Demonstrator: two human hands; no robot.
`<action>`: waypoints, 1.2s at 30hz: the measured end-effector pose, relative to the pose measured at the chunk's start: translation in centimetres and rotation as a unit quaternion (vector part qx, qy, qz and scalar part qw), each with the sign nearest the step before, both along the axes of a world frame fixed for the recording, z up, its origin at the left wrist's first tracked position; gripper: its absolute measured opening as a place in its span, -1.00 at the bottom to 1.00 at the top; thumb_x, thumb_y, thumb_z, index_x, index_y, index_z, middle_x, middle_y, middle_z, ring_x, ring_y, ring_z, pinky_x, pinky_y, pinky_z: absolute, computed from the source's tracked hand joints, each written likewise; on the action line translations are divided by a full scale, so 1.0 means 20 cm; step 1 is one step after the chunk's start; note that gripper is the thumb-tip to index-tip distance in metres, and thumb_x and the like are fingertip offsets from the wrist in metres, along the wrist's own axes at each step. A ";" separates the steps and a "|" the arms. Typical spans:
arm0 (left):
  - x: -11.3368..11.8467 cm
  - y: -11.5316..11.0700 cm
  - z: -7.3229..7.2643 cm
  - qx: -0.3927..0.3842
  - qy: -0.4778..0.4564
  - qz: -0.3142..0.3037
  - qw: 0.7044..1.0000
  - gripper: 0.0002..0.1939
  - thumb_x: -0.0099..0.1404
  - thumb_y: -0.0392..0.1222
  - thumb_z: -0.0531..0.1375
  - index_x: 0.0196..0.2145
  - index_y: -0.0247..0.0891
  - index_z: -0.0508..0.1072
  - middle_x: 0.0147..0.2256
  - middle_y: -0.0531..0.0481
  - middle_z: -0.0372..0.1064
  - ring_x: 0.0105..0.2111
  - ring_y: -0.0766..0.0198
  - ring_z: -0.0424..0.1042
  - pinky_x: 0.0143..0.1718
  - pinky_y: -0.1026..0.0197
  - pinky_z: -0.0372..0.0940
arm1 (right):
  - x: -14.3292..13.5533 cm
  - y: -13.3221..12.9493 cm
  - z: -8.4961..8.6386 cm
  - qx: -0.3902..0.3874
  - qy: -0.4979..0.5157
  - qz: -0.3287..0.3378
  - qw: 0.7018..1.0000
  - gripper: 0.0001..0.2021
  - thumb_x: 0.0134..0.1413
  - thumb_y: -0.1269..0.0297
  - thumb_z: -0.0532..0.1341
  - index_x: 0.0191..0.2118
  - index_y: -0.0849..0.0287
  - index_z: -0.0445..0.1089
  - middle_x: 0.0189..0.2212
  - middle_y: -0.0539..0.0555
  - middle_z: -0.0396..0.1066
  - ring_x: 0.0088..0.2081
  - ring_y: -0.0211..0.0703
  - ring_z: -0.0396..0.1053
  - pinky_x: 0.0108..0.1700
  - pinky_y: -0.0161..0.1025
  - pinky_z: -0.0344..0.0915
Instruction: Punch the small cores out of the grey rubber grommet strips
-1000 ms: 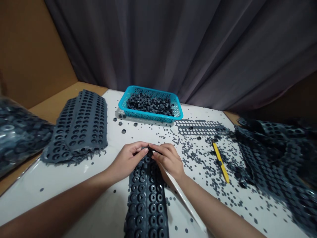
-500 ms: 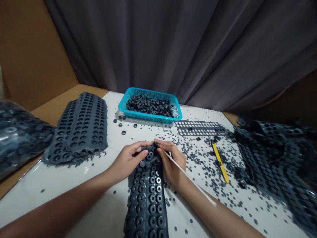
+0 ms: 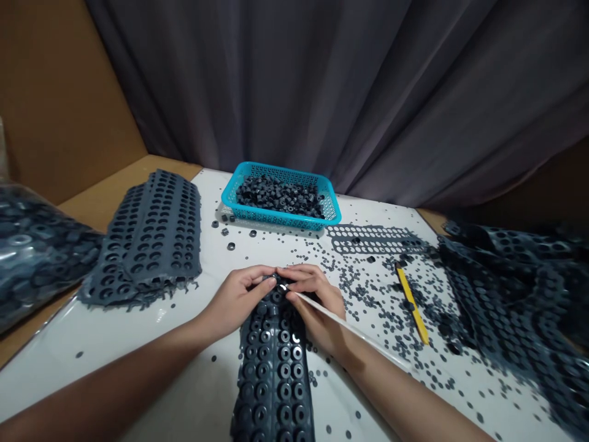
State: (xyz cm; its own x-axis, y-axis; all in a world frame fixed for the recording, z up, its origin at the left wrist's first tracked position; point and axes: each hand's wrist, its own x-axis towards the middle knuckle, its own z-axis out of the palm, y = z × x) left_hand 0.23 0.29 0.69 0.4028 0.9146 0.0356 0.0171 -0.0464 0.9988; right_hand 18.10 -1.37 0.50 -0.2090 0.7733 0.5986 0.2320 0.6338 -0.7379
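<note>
Head view: left hand (image 3: pixel 237 304) fingers clamped on far end of dark sheet (image 3: pixel 274 380) at 6 o'clock, probably for steadiness; right hand (image 3: pixel 324 307) fingers pinch white stick (image 3: pixel 334 315). Basket (image 3: pixel 276 215) at 12 o'clock, seemingly for easy reach.

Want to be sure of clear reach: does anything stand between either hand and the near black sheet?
Nothing visible does. The left hand pinches the sheet at its far end; the right hand is there too, holding a white stick.

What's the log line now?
left hand: pinching black sheet | right hand: holding white stick | blue basket: black pieces inside | yellow tool: on table
</note>
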 end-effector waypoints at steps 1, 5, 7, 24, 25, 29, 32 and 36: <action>0.00 0.00 0.00 0.000 0.002 0.000 1.000 -0.75 0.33 -0.17 0.12 -0.09 -0.28 0.47 -0.25 0.00 0.50 -0.22 0.24 0.44 -0.17 0.27 0.26 | 0.00 0.00 -0.01 0.014 -0.011 -0.001 1.000 -0.93 0.15 0.40 0.20 -0.28 0.08 0.37 -0.13 0.10 0.52 -0.05 -0.08 0.38 -0.05 -0.01 0.36; 0.00 0.00 -0.01 -0.006 0.001 -0.001 1.000 -0.75 0.33 -0.15 0.12 -0.11 -0.29 0.48 -0.25 -0.01 0.51 -0.24 0.23 0.44 -0.19 0.25 0.27 | 0.01 0.01 -0.04 0.091 -0.068 -0.010 0.993 -0.86 0.15 0.44 0.20 -0.20 0.05 0.36 -0.10 0.08 0.51 -0.10 -0.11 0.39 -0.09 -0.03 0.40; 0.00 0.00 -0.01 -0.009 -0.002 -0.003 1.000 -0.75 0.33 -0.14 0.13 -0.12 -0.29 0.49 -0.26 0.00 0.51 -0.25 0.23 0.45 -0.19 0.25 0.28 | 0.02 0.02 -0.05 0.131 -0.105 -0.025 0.985 -0.82 0.15 0.46 0.20 -0.17 0.03 0.35 -0.10 0.07 0.50 -0.13 -0.12 0.39 -0.12 -0.05 0.41; -0.01 -0.01 -0.03 -0.024 0.020 0.013 0.999 -0.72 0.31 -0.11 0.14 -0.09 -0.27 0.48 -0.26 -0.03 0.49 -0.20 0.19 0.44 -0.15 0.23 0.27 | 0.02 0.02 -0.01 0.048 -0.051 -0.108 0.992 -0.89 0.19 0.43 0.13 -0.24 0.08 0.33 -0.15 0.12 0.51 -0.13 -0.10 0.44 -0.12 -0.06 0.42; -0.01 -0.01 -0.03 -0.024 0.021 0.015 0.999 -0.70 0.31 -0.10 0.14 -0.07 -0.27 0.47 -0.29 -0.02 0.49 -0.23 0.19 0.44 -0.17 0.22 0.27 | 0.02 0.01 0.00 0.032 -0.035 -0.086 0.995 -0.91 0.19 0.42 0.14 -0.25 0.08 0.33 -0.16 0.12 0.52 -0.10 -0.09 0.43 -0.09 -0.04 0.41; -0.01 0.00 -0.01 -0.008 0.021 0.010 1.000 -0.66 0.33 -0.09 0.12 -0.01 -0.27 0.41 -0.39 0.05 0.43 -0.33 0.24 0.39 -0.25 0.25 0.24 | 0.02 0.00 0.03 -0.001 -0.002 -0.016 1.000 -0.96 0.18 0.37 0.17 -0.30 0.09 0.33 -0.12 0.12 0.51 -0.01 -0.05 0.37 -0.02 0.04 0.35; -0.01 0.00 0.00 0.000 0.025 0.005 1.000 -0.68 0.34 -0.08 0.11 -0.02 -0.25 0.42 -0.46 0.10 0.35 -0.42 0.29 0.32 -0.33 0.29 0.20 | 0.01 0.00 0.02 -0.003 -0.007 -0.001 1.000 -0.96 0.17 0.36 0.19 -0.32 0.09 0.33 -0.12 0.13 0.52 -0.01 -0.05 0.35 -0.03 0.04 0.34; 0.00 -0.01 0.01 -0.003 0.035 0.010 0.999 -0.70 0.33 -0.04 0.10 -0.09 -0.25 0.44 -0.54 0.14 0.26 -0.50 0.32 0.25 -0.42 0.31 0.14 | 0.01 0.01 0.02 0.011 -0.016 -0.004 1.000 -0.96 0.17 0.35 0.19 -0.31 0.08 0.34 -0.16 0.12 0.53 -0.04 -0.06 0.37 -0.06 0.01 0.36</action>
State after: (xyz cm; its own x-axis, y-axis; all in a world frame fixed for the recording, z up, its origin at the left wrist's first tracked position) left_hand 0.16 0.10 0.79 0.3861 0.9225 0.0032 0.0874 -0.0400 0.9954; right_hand 18.40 -1.24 0.93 -0.2225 0.7613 0.6090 0.2606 0.6484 -0.7153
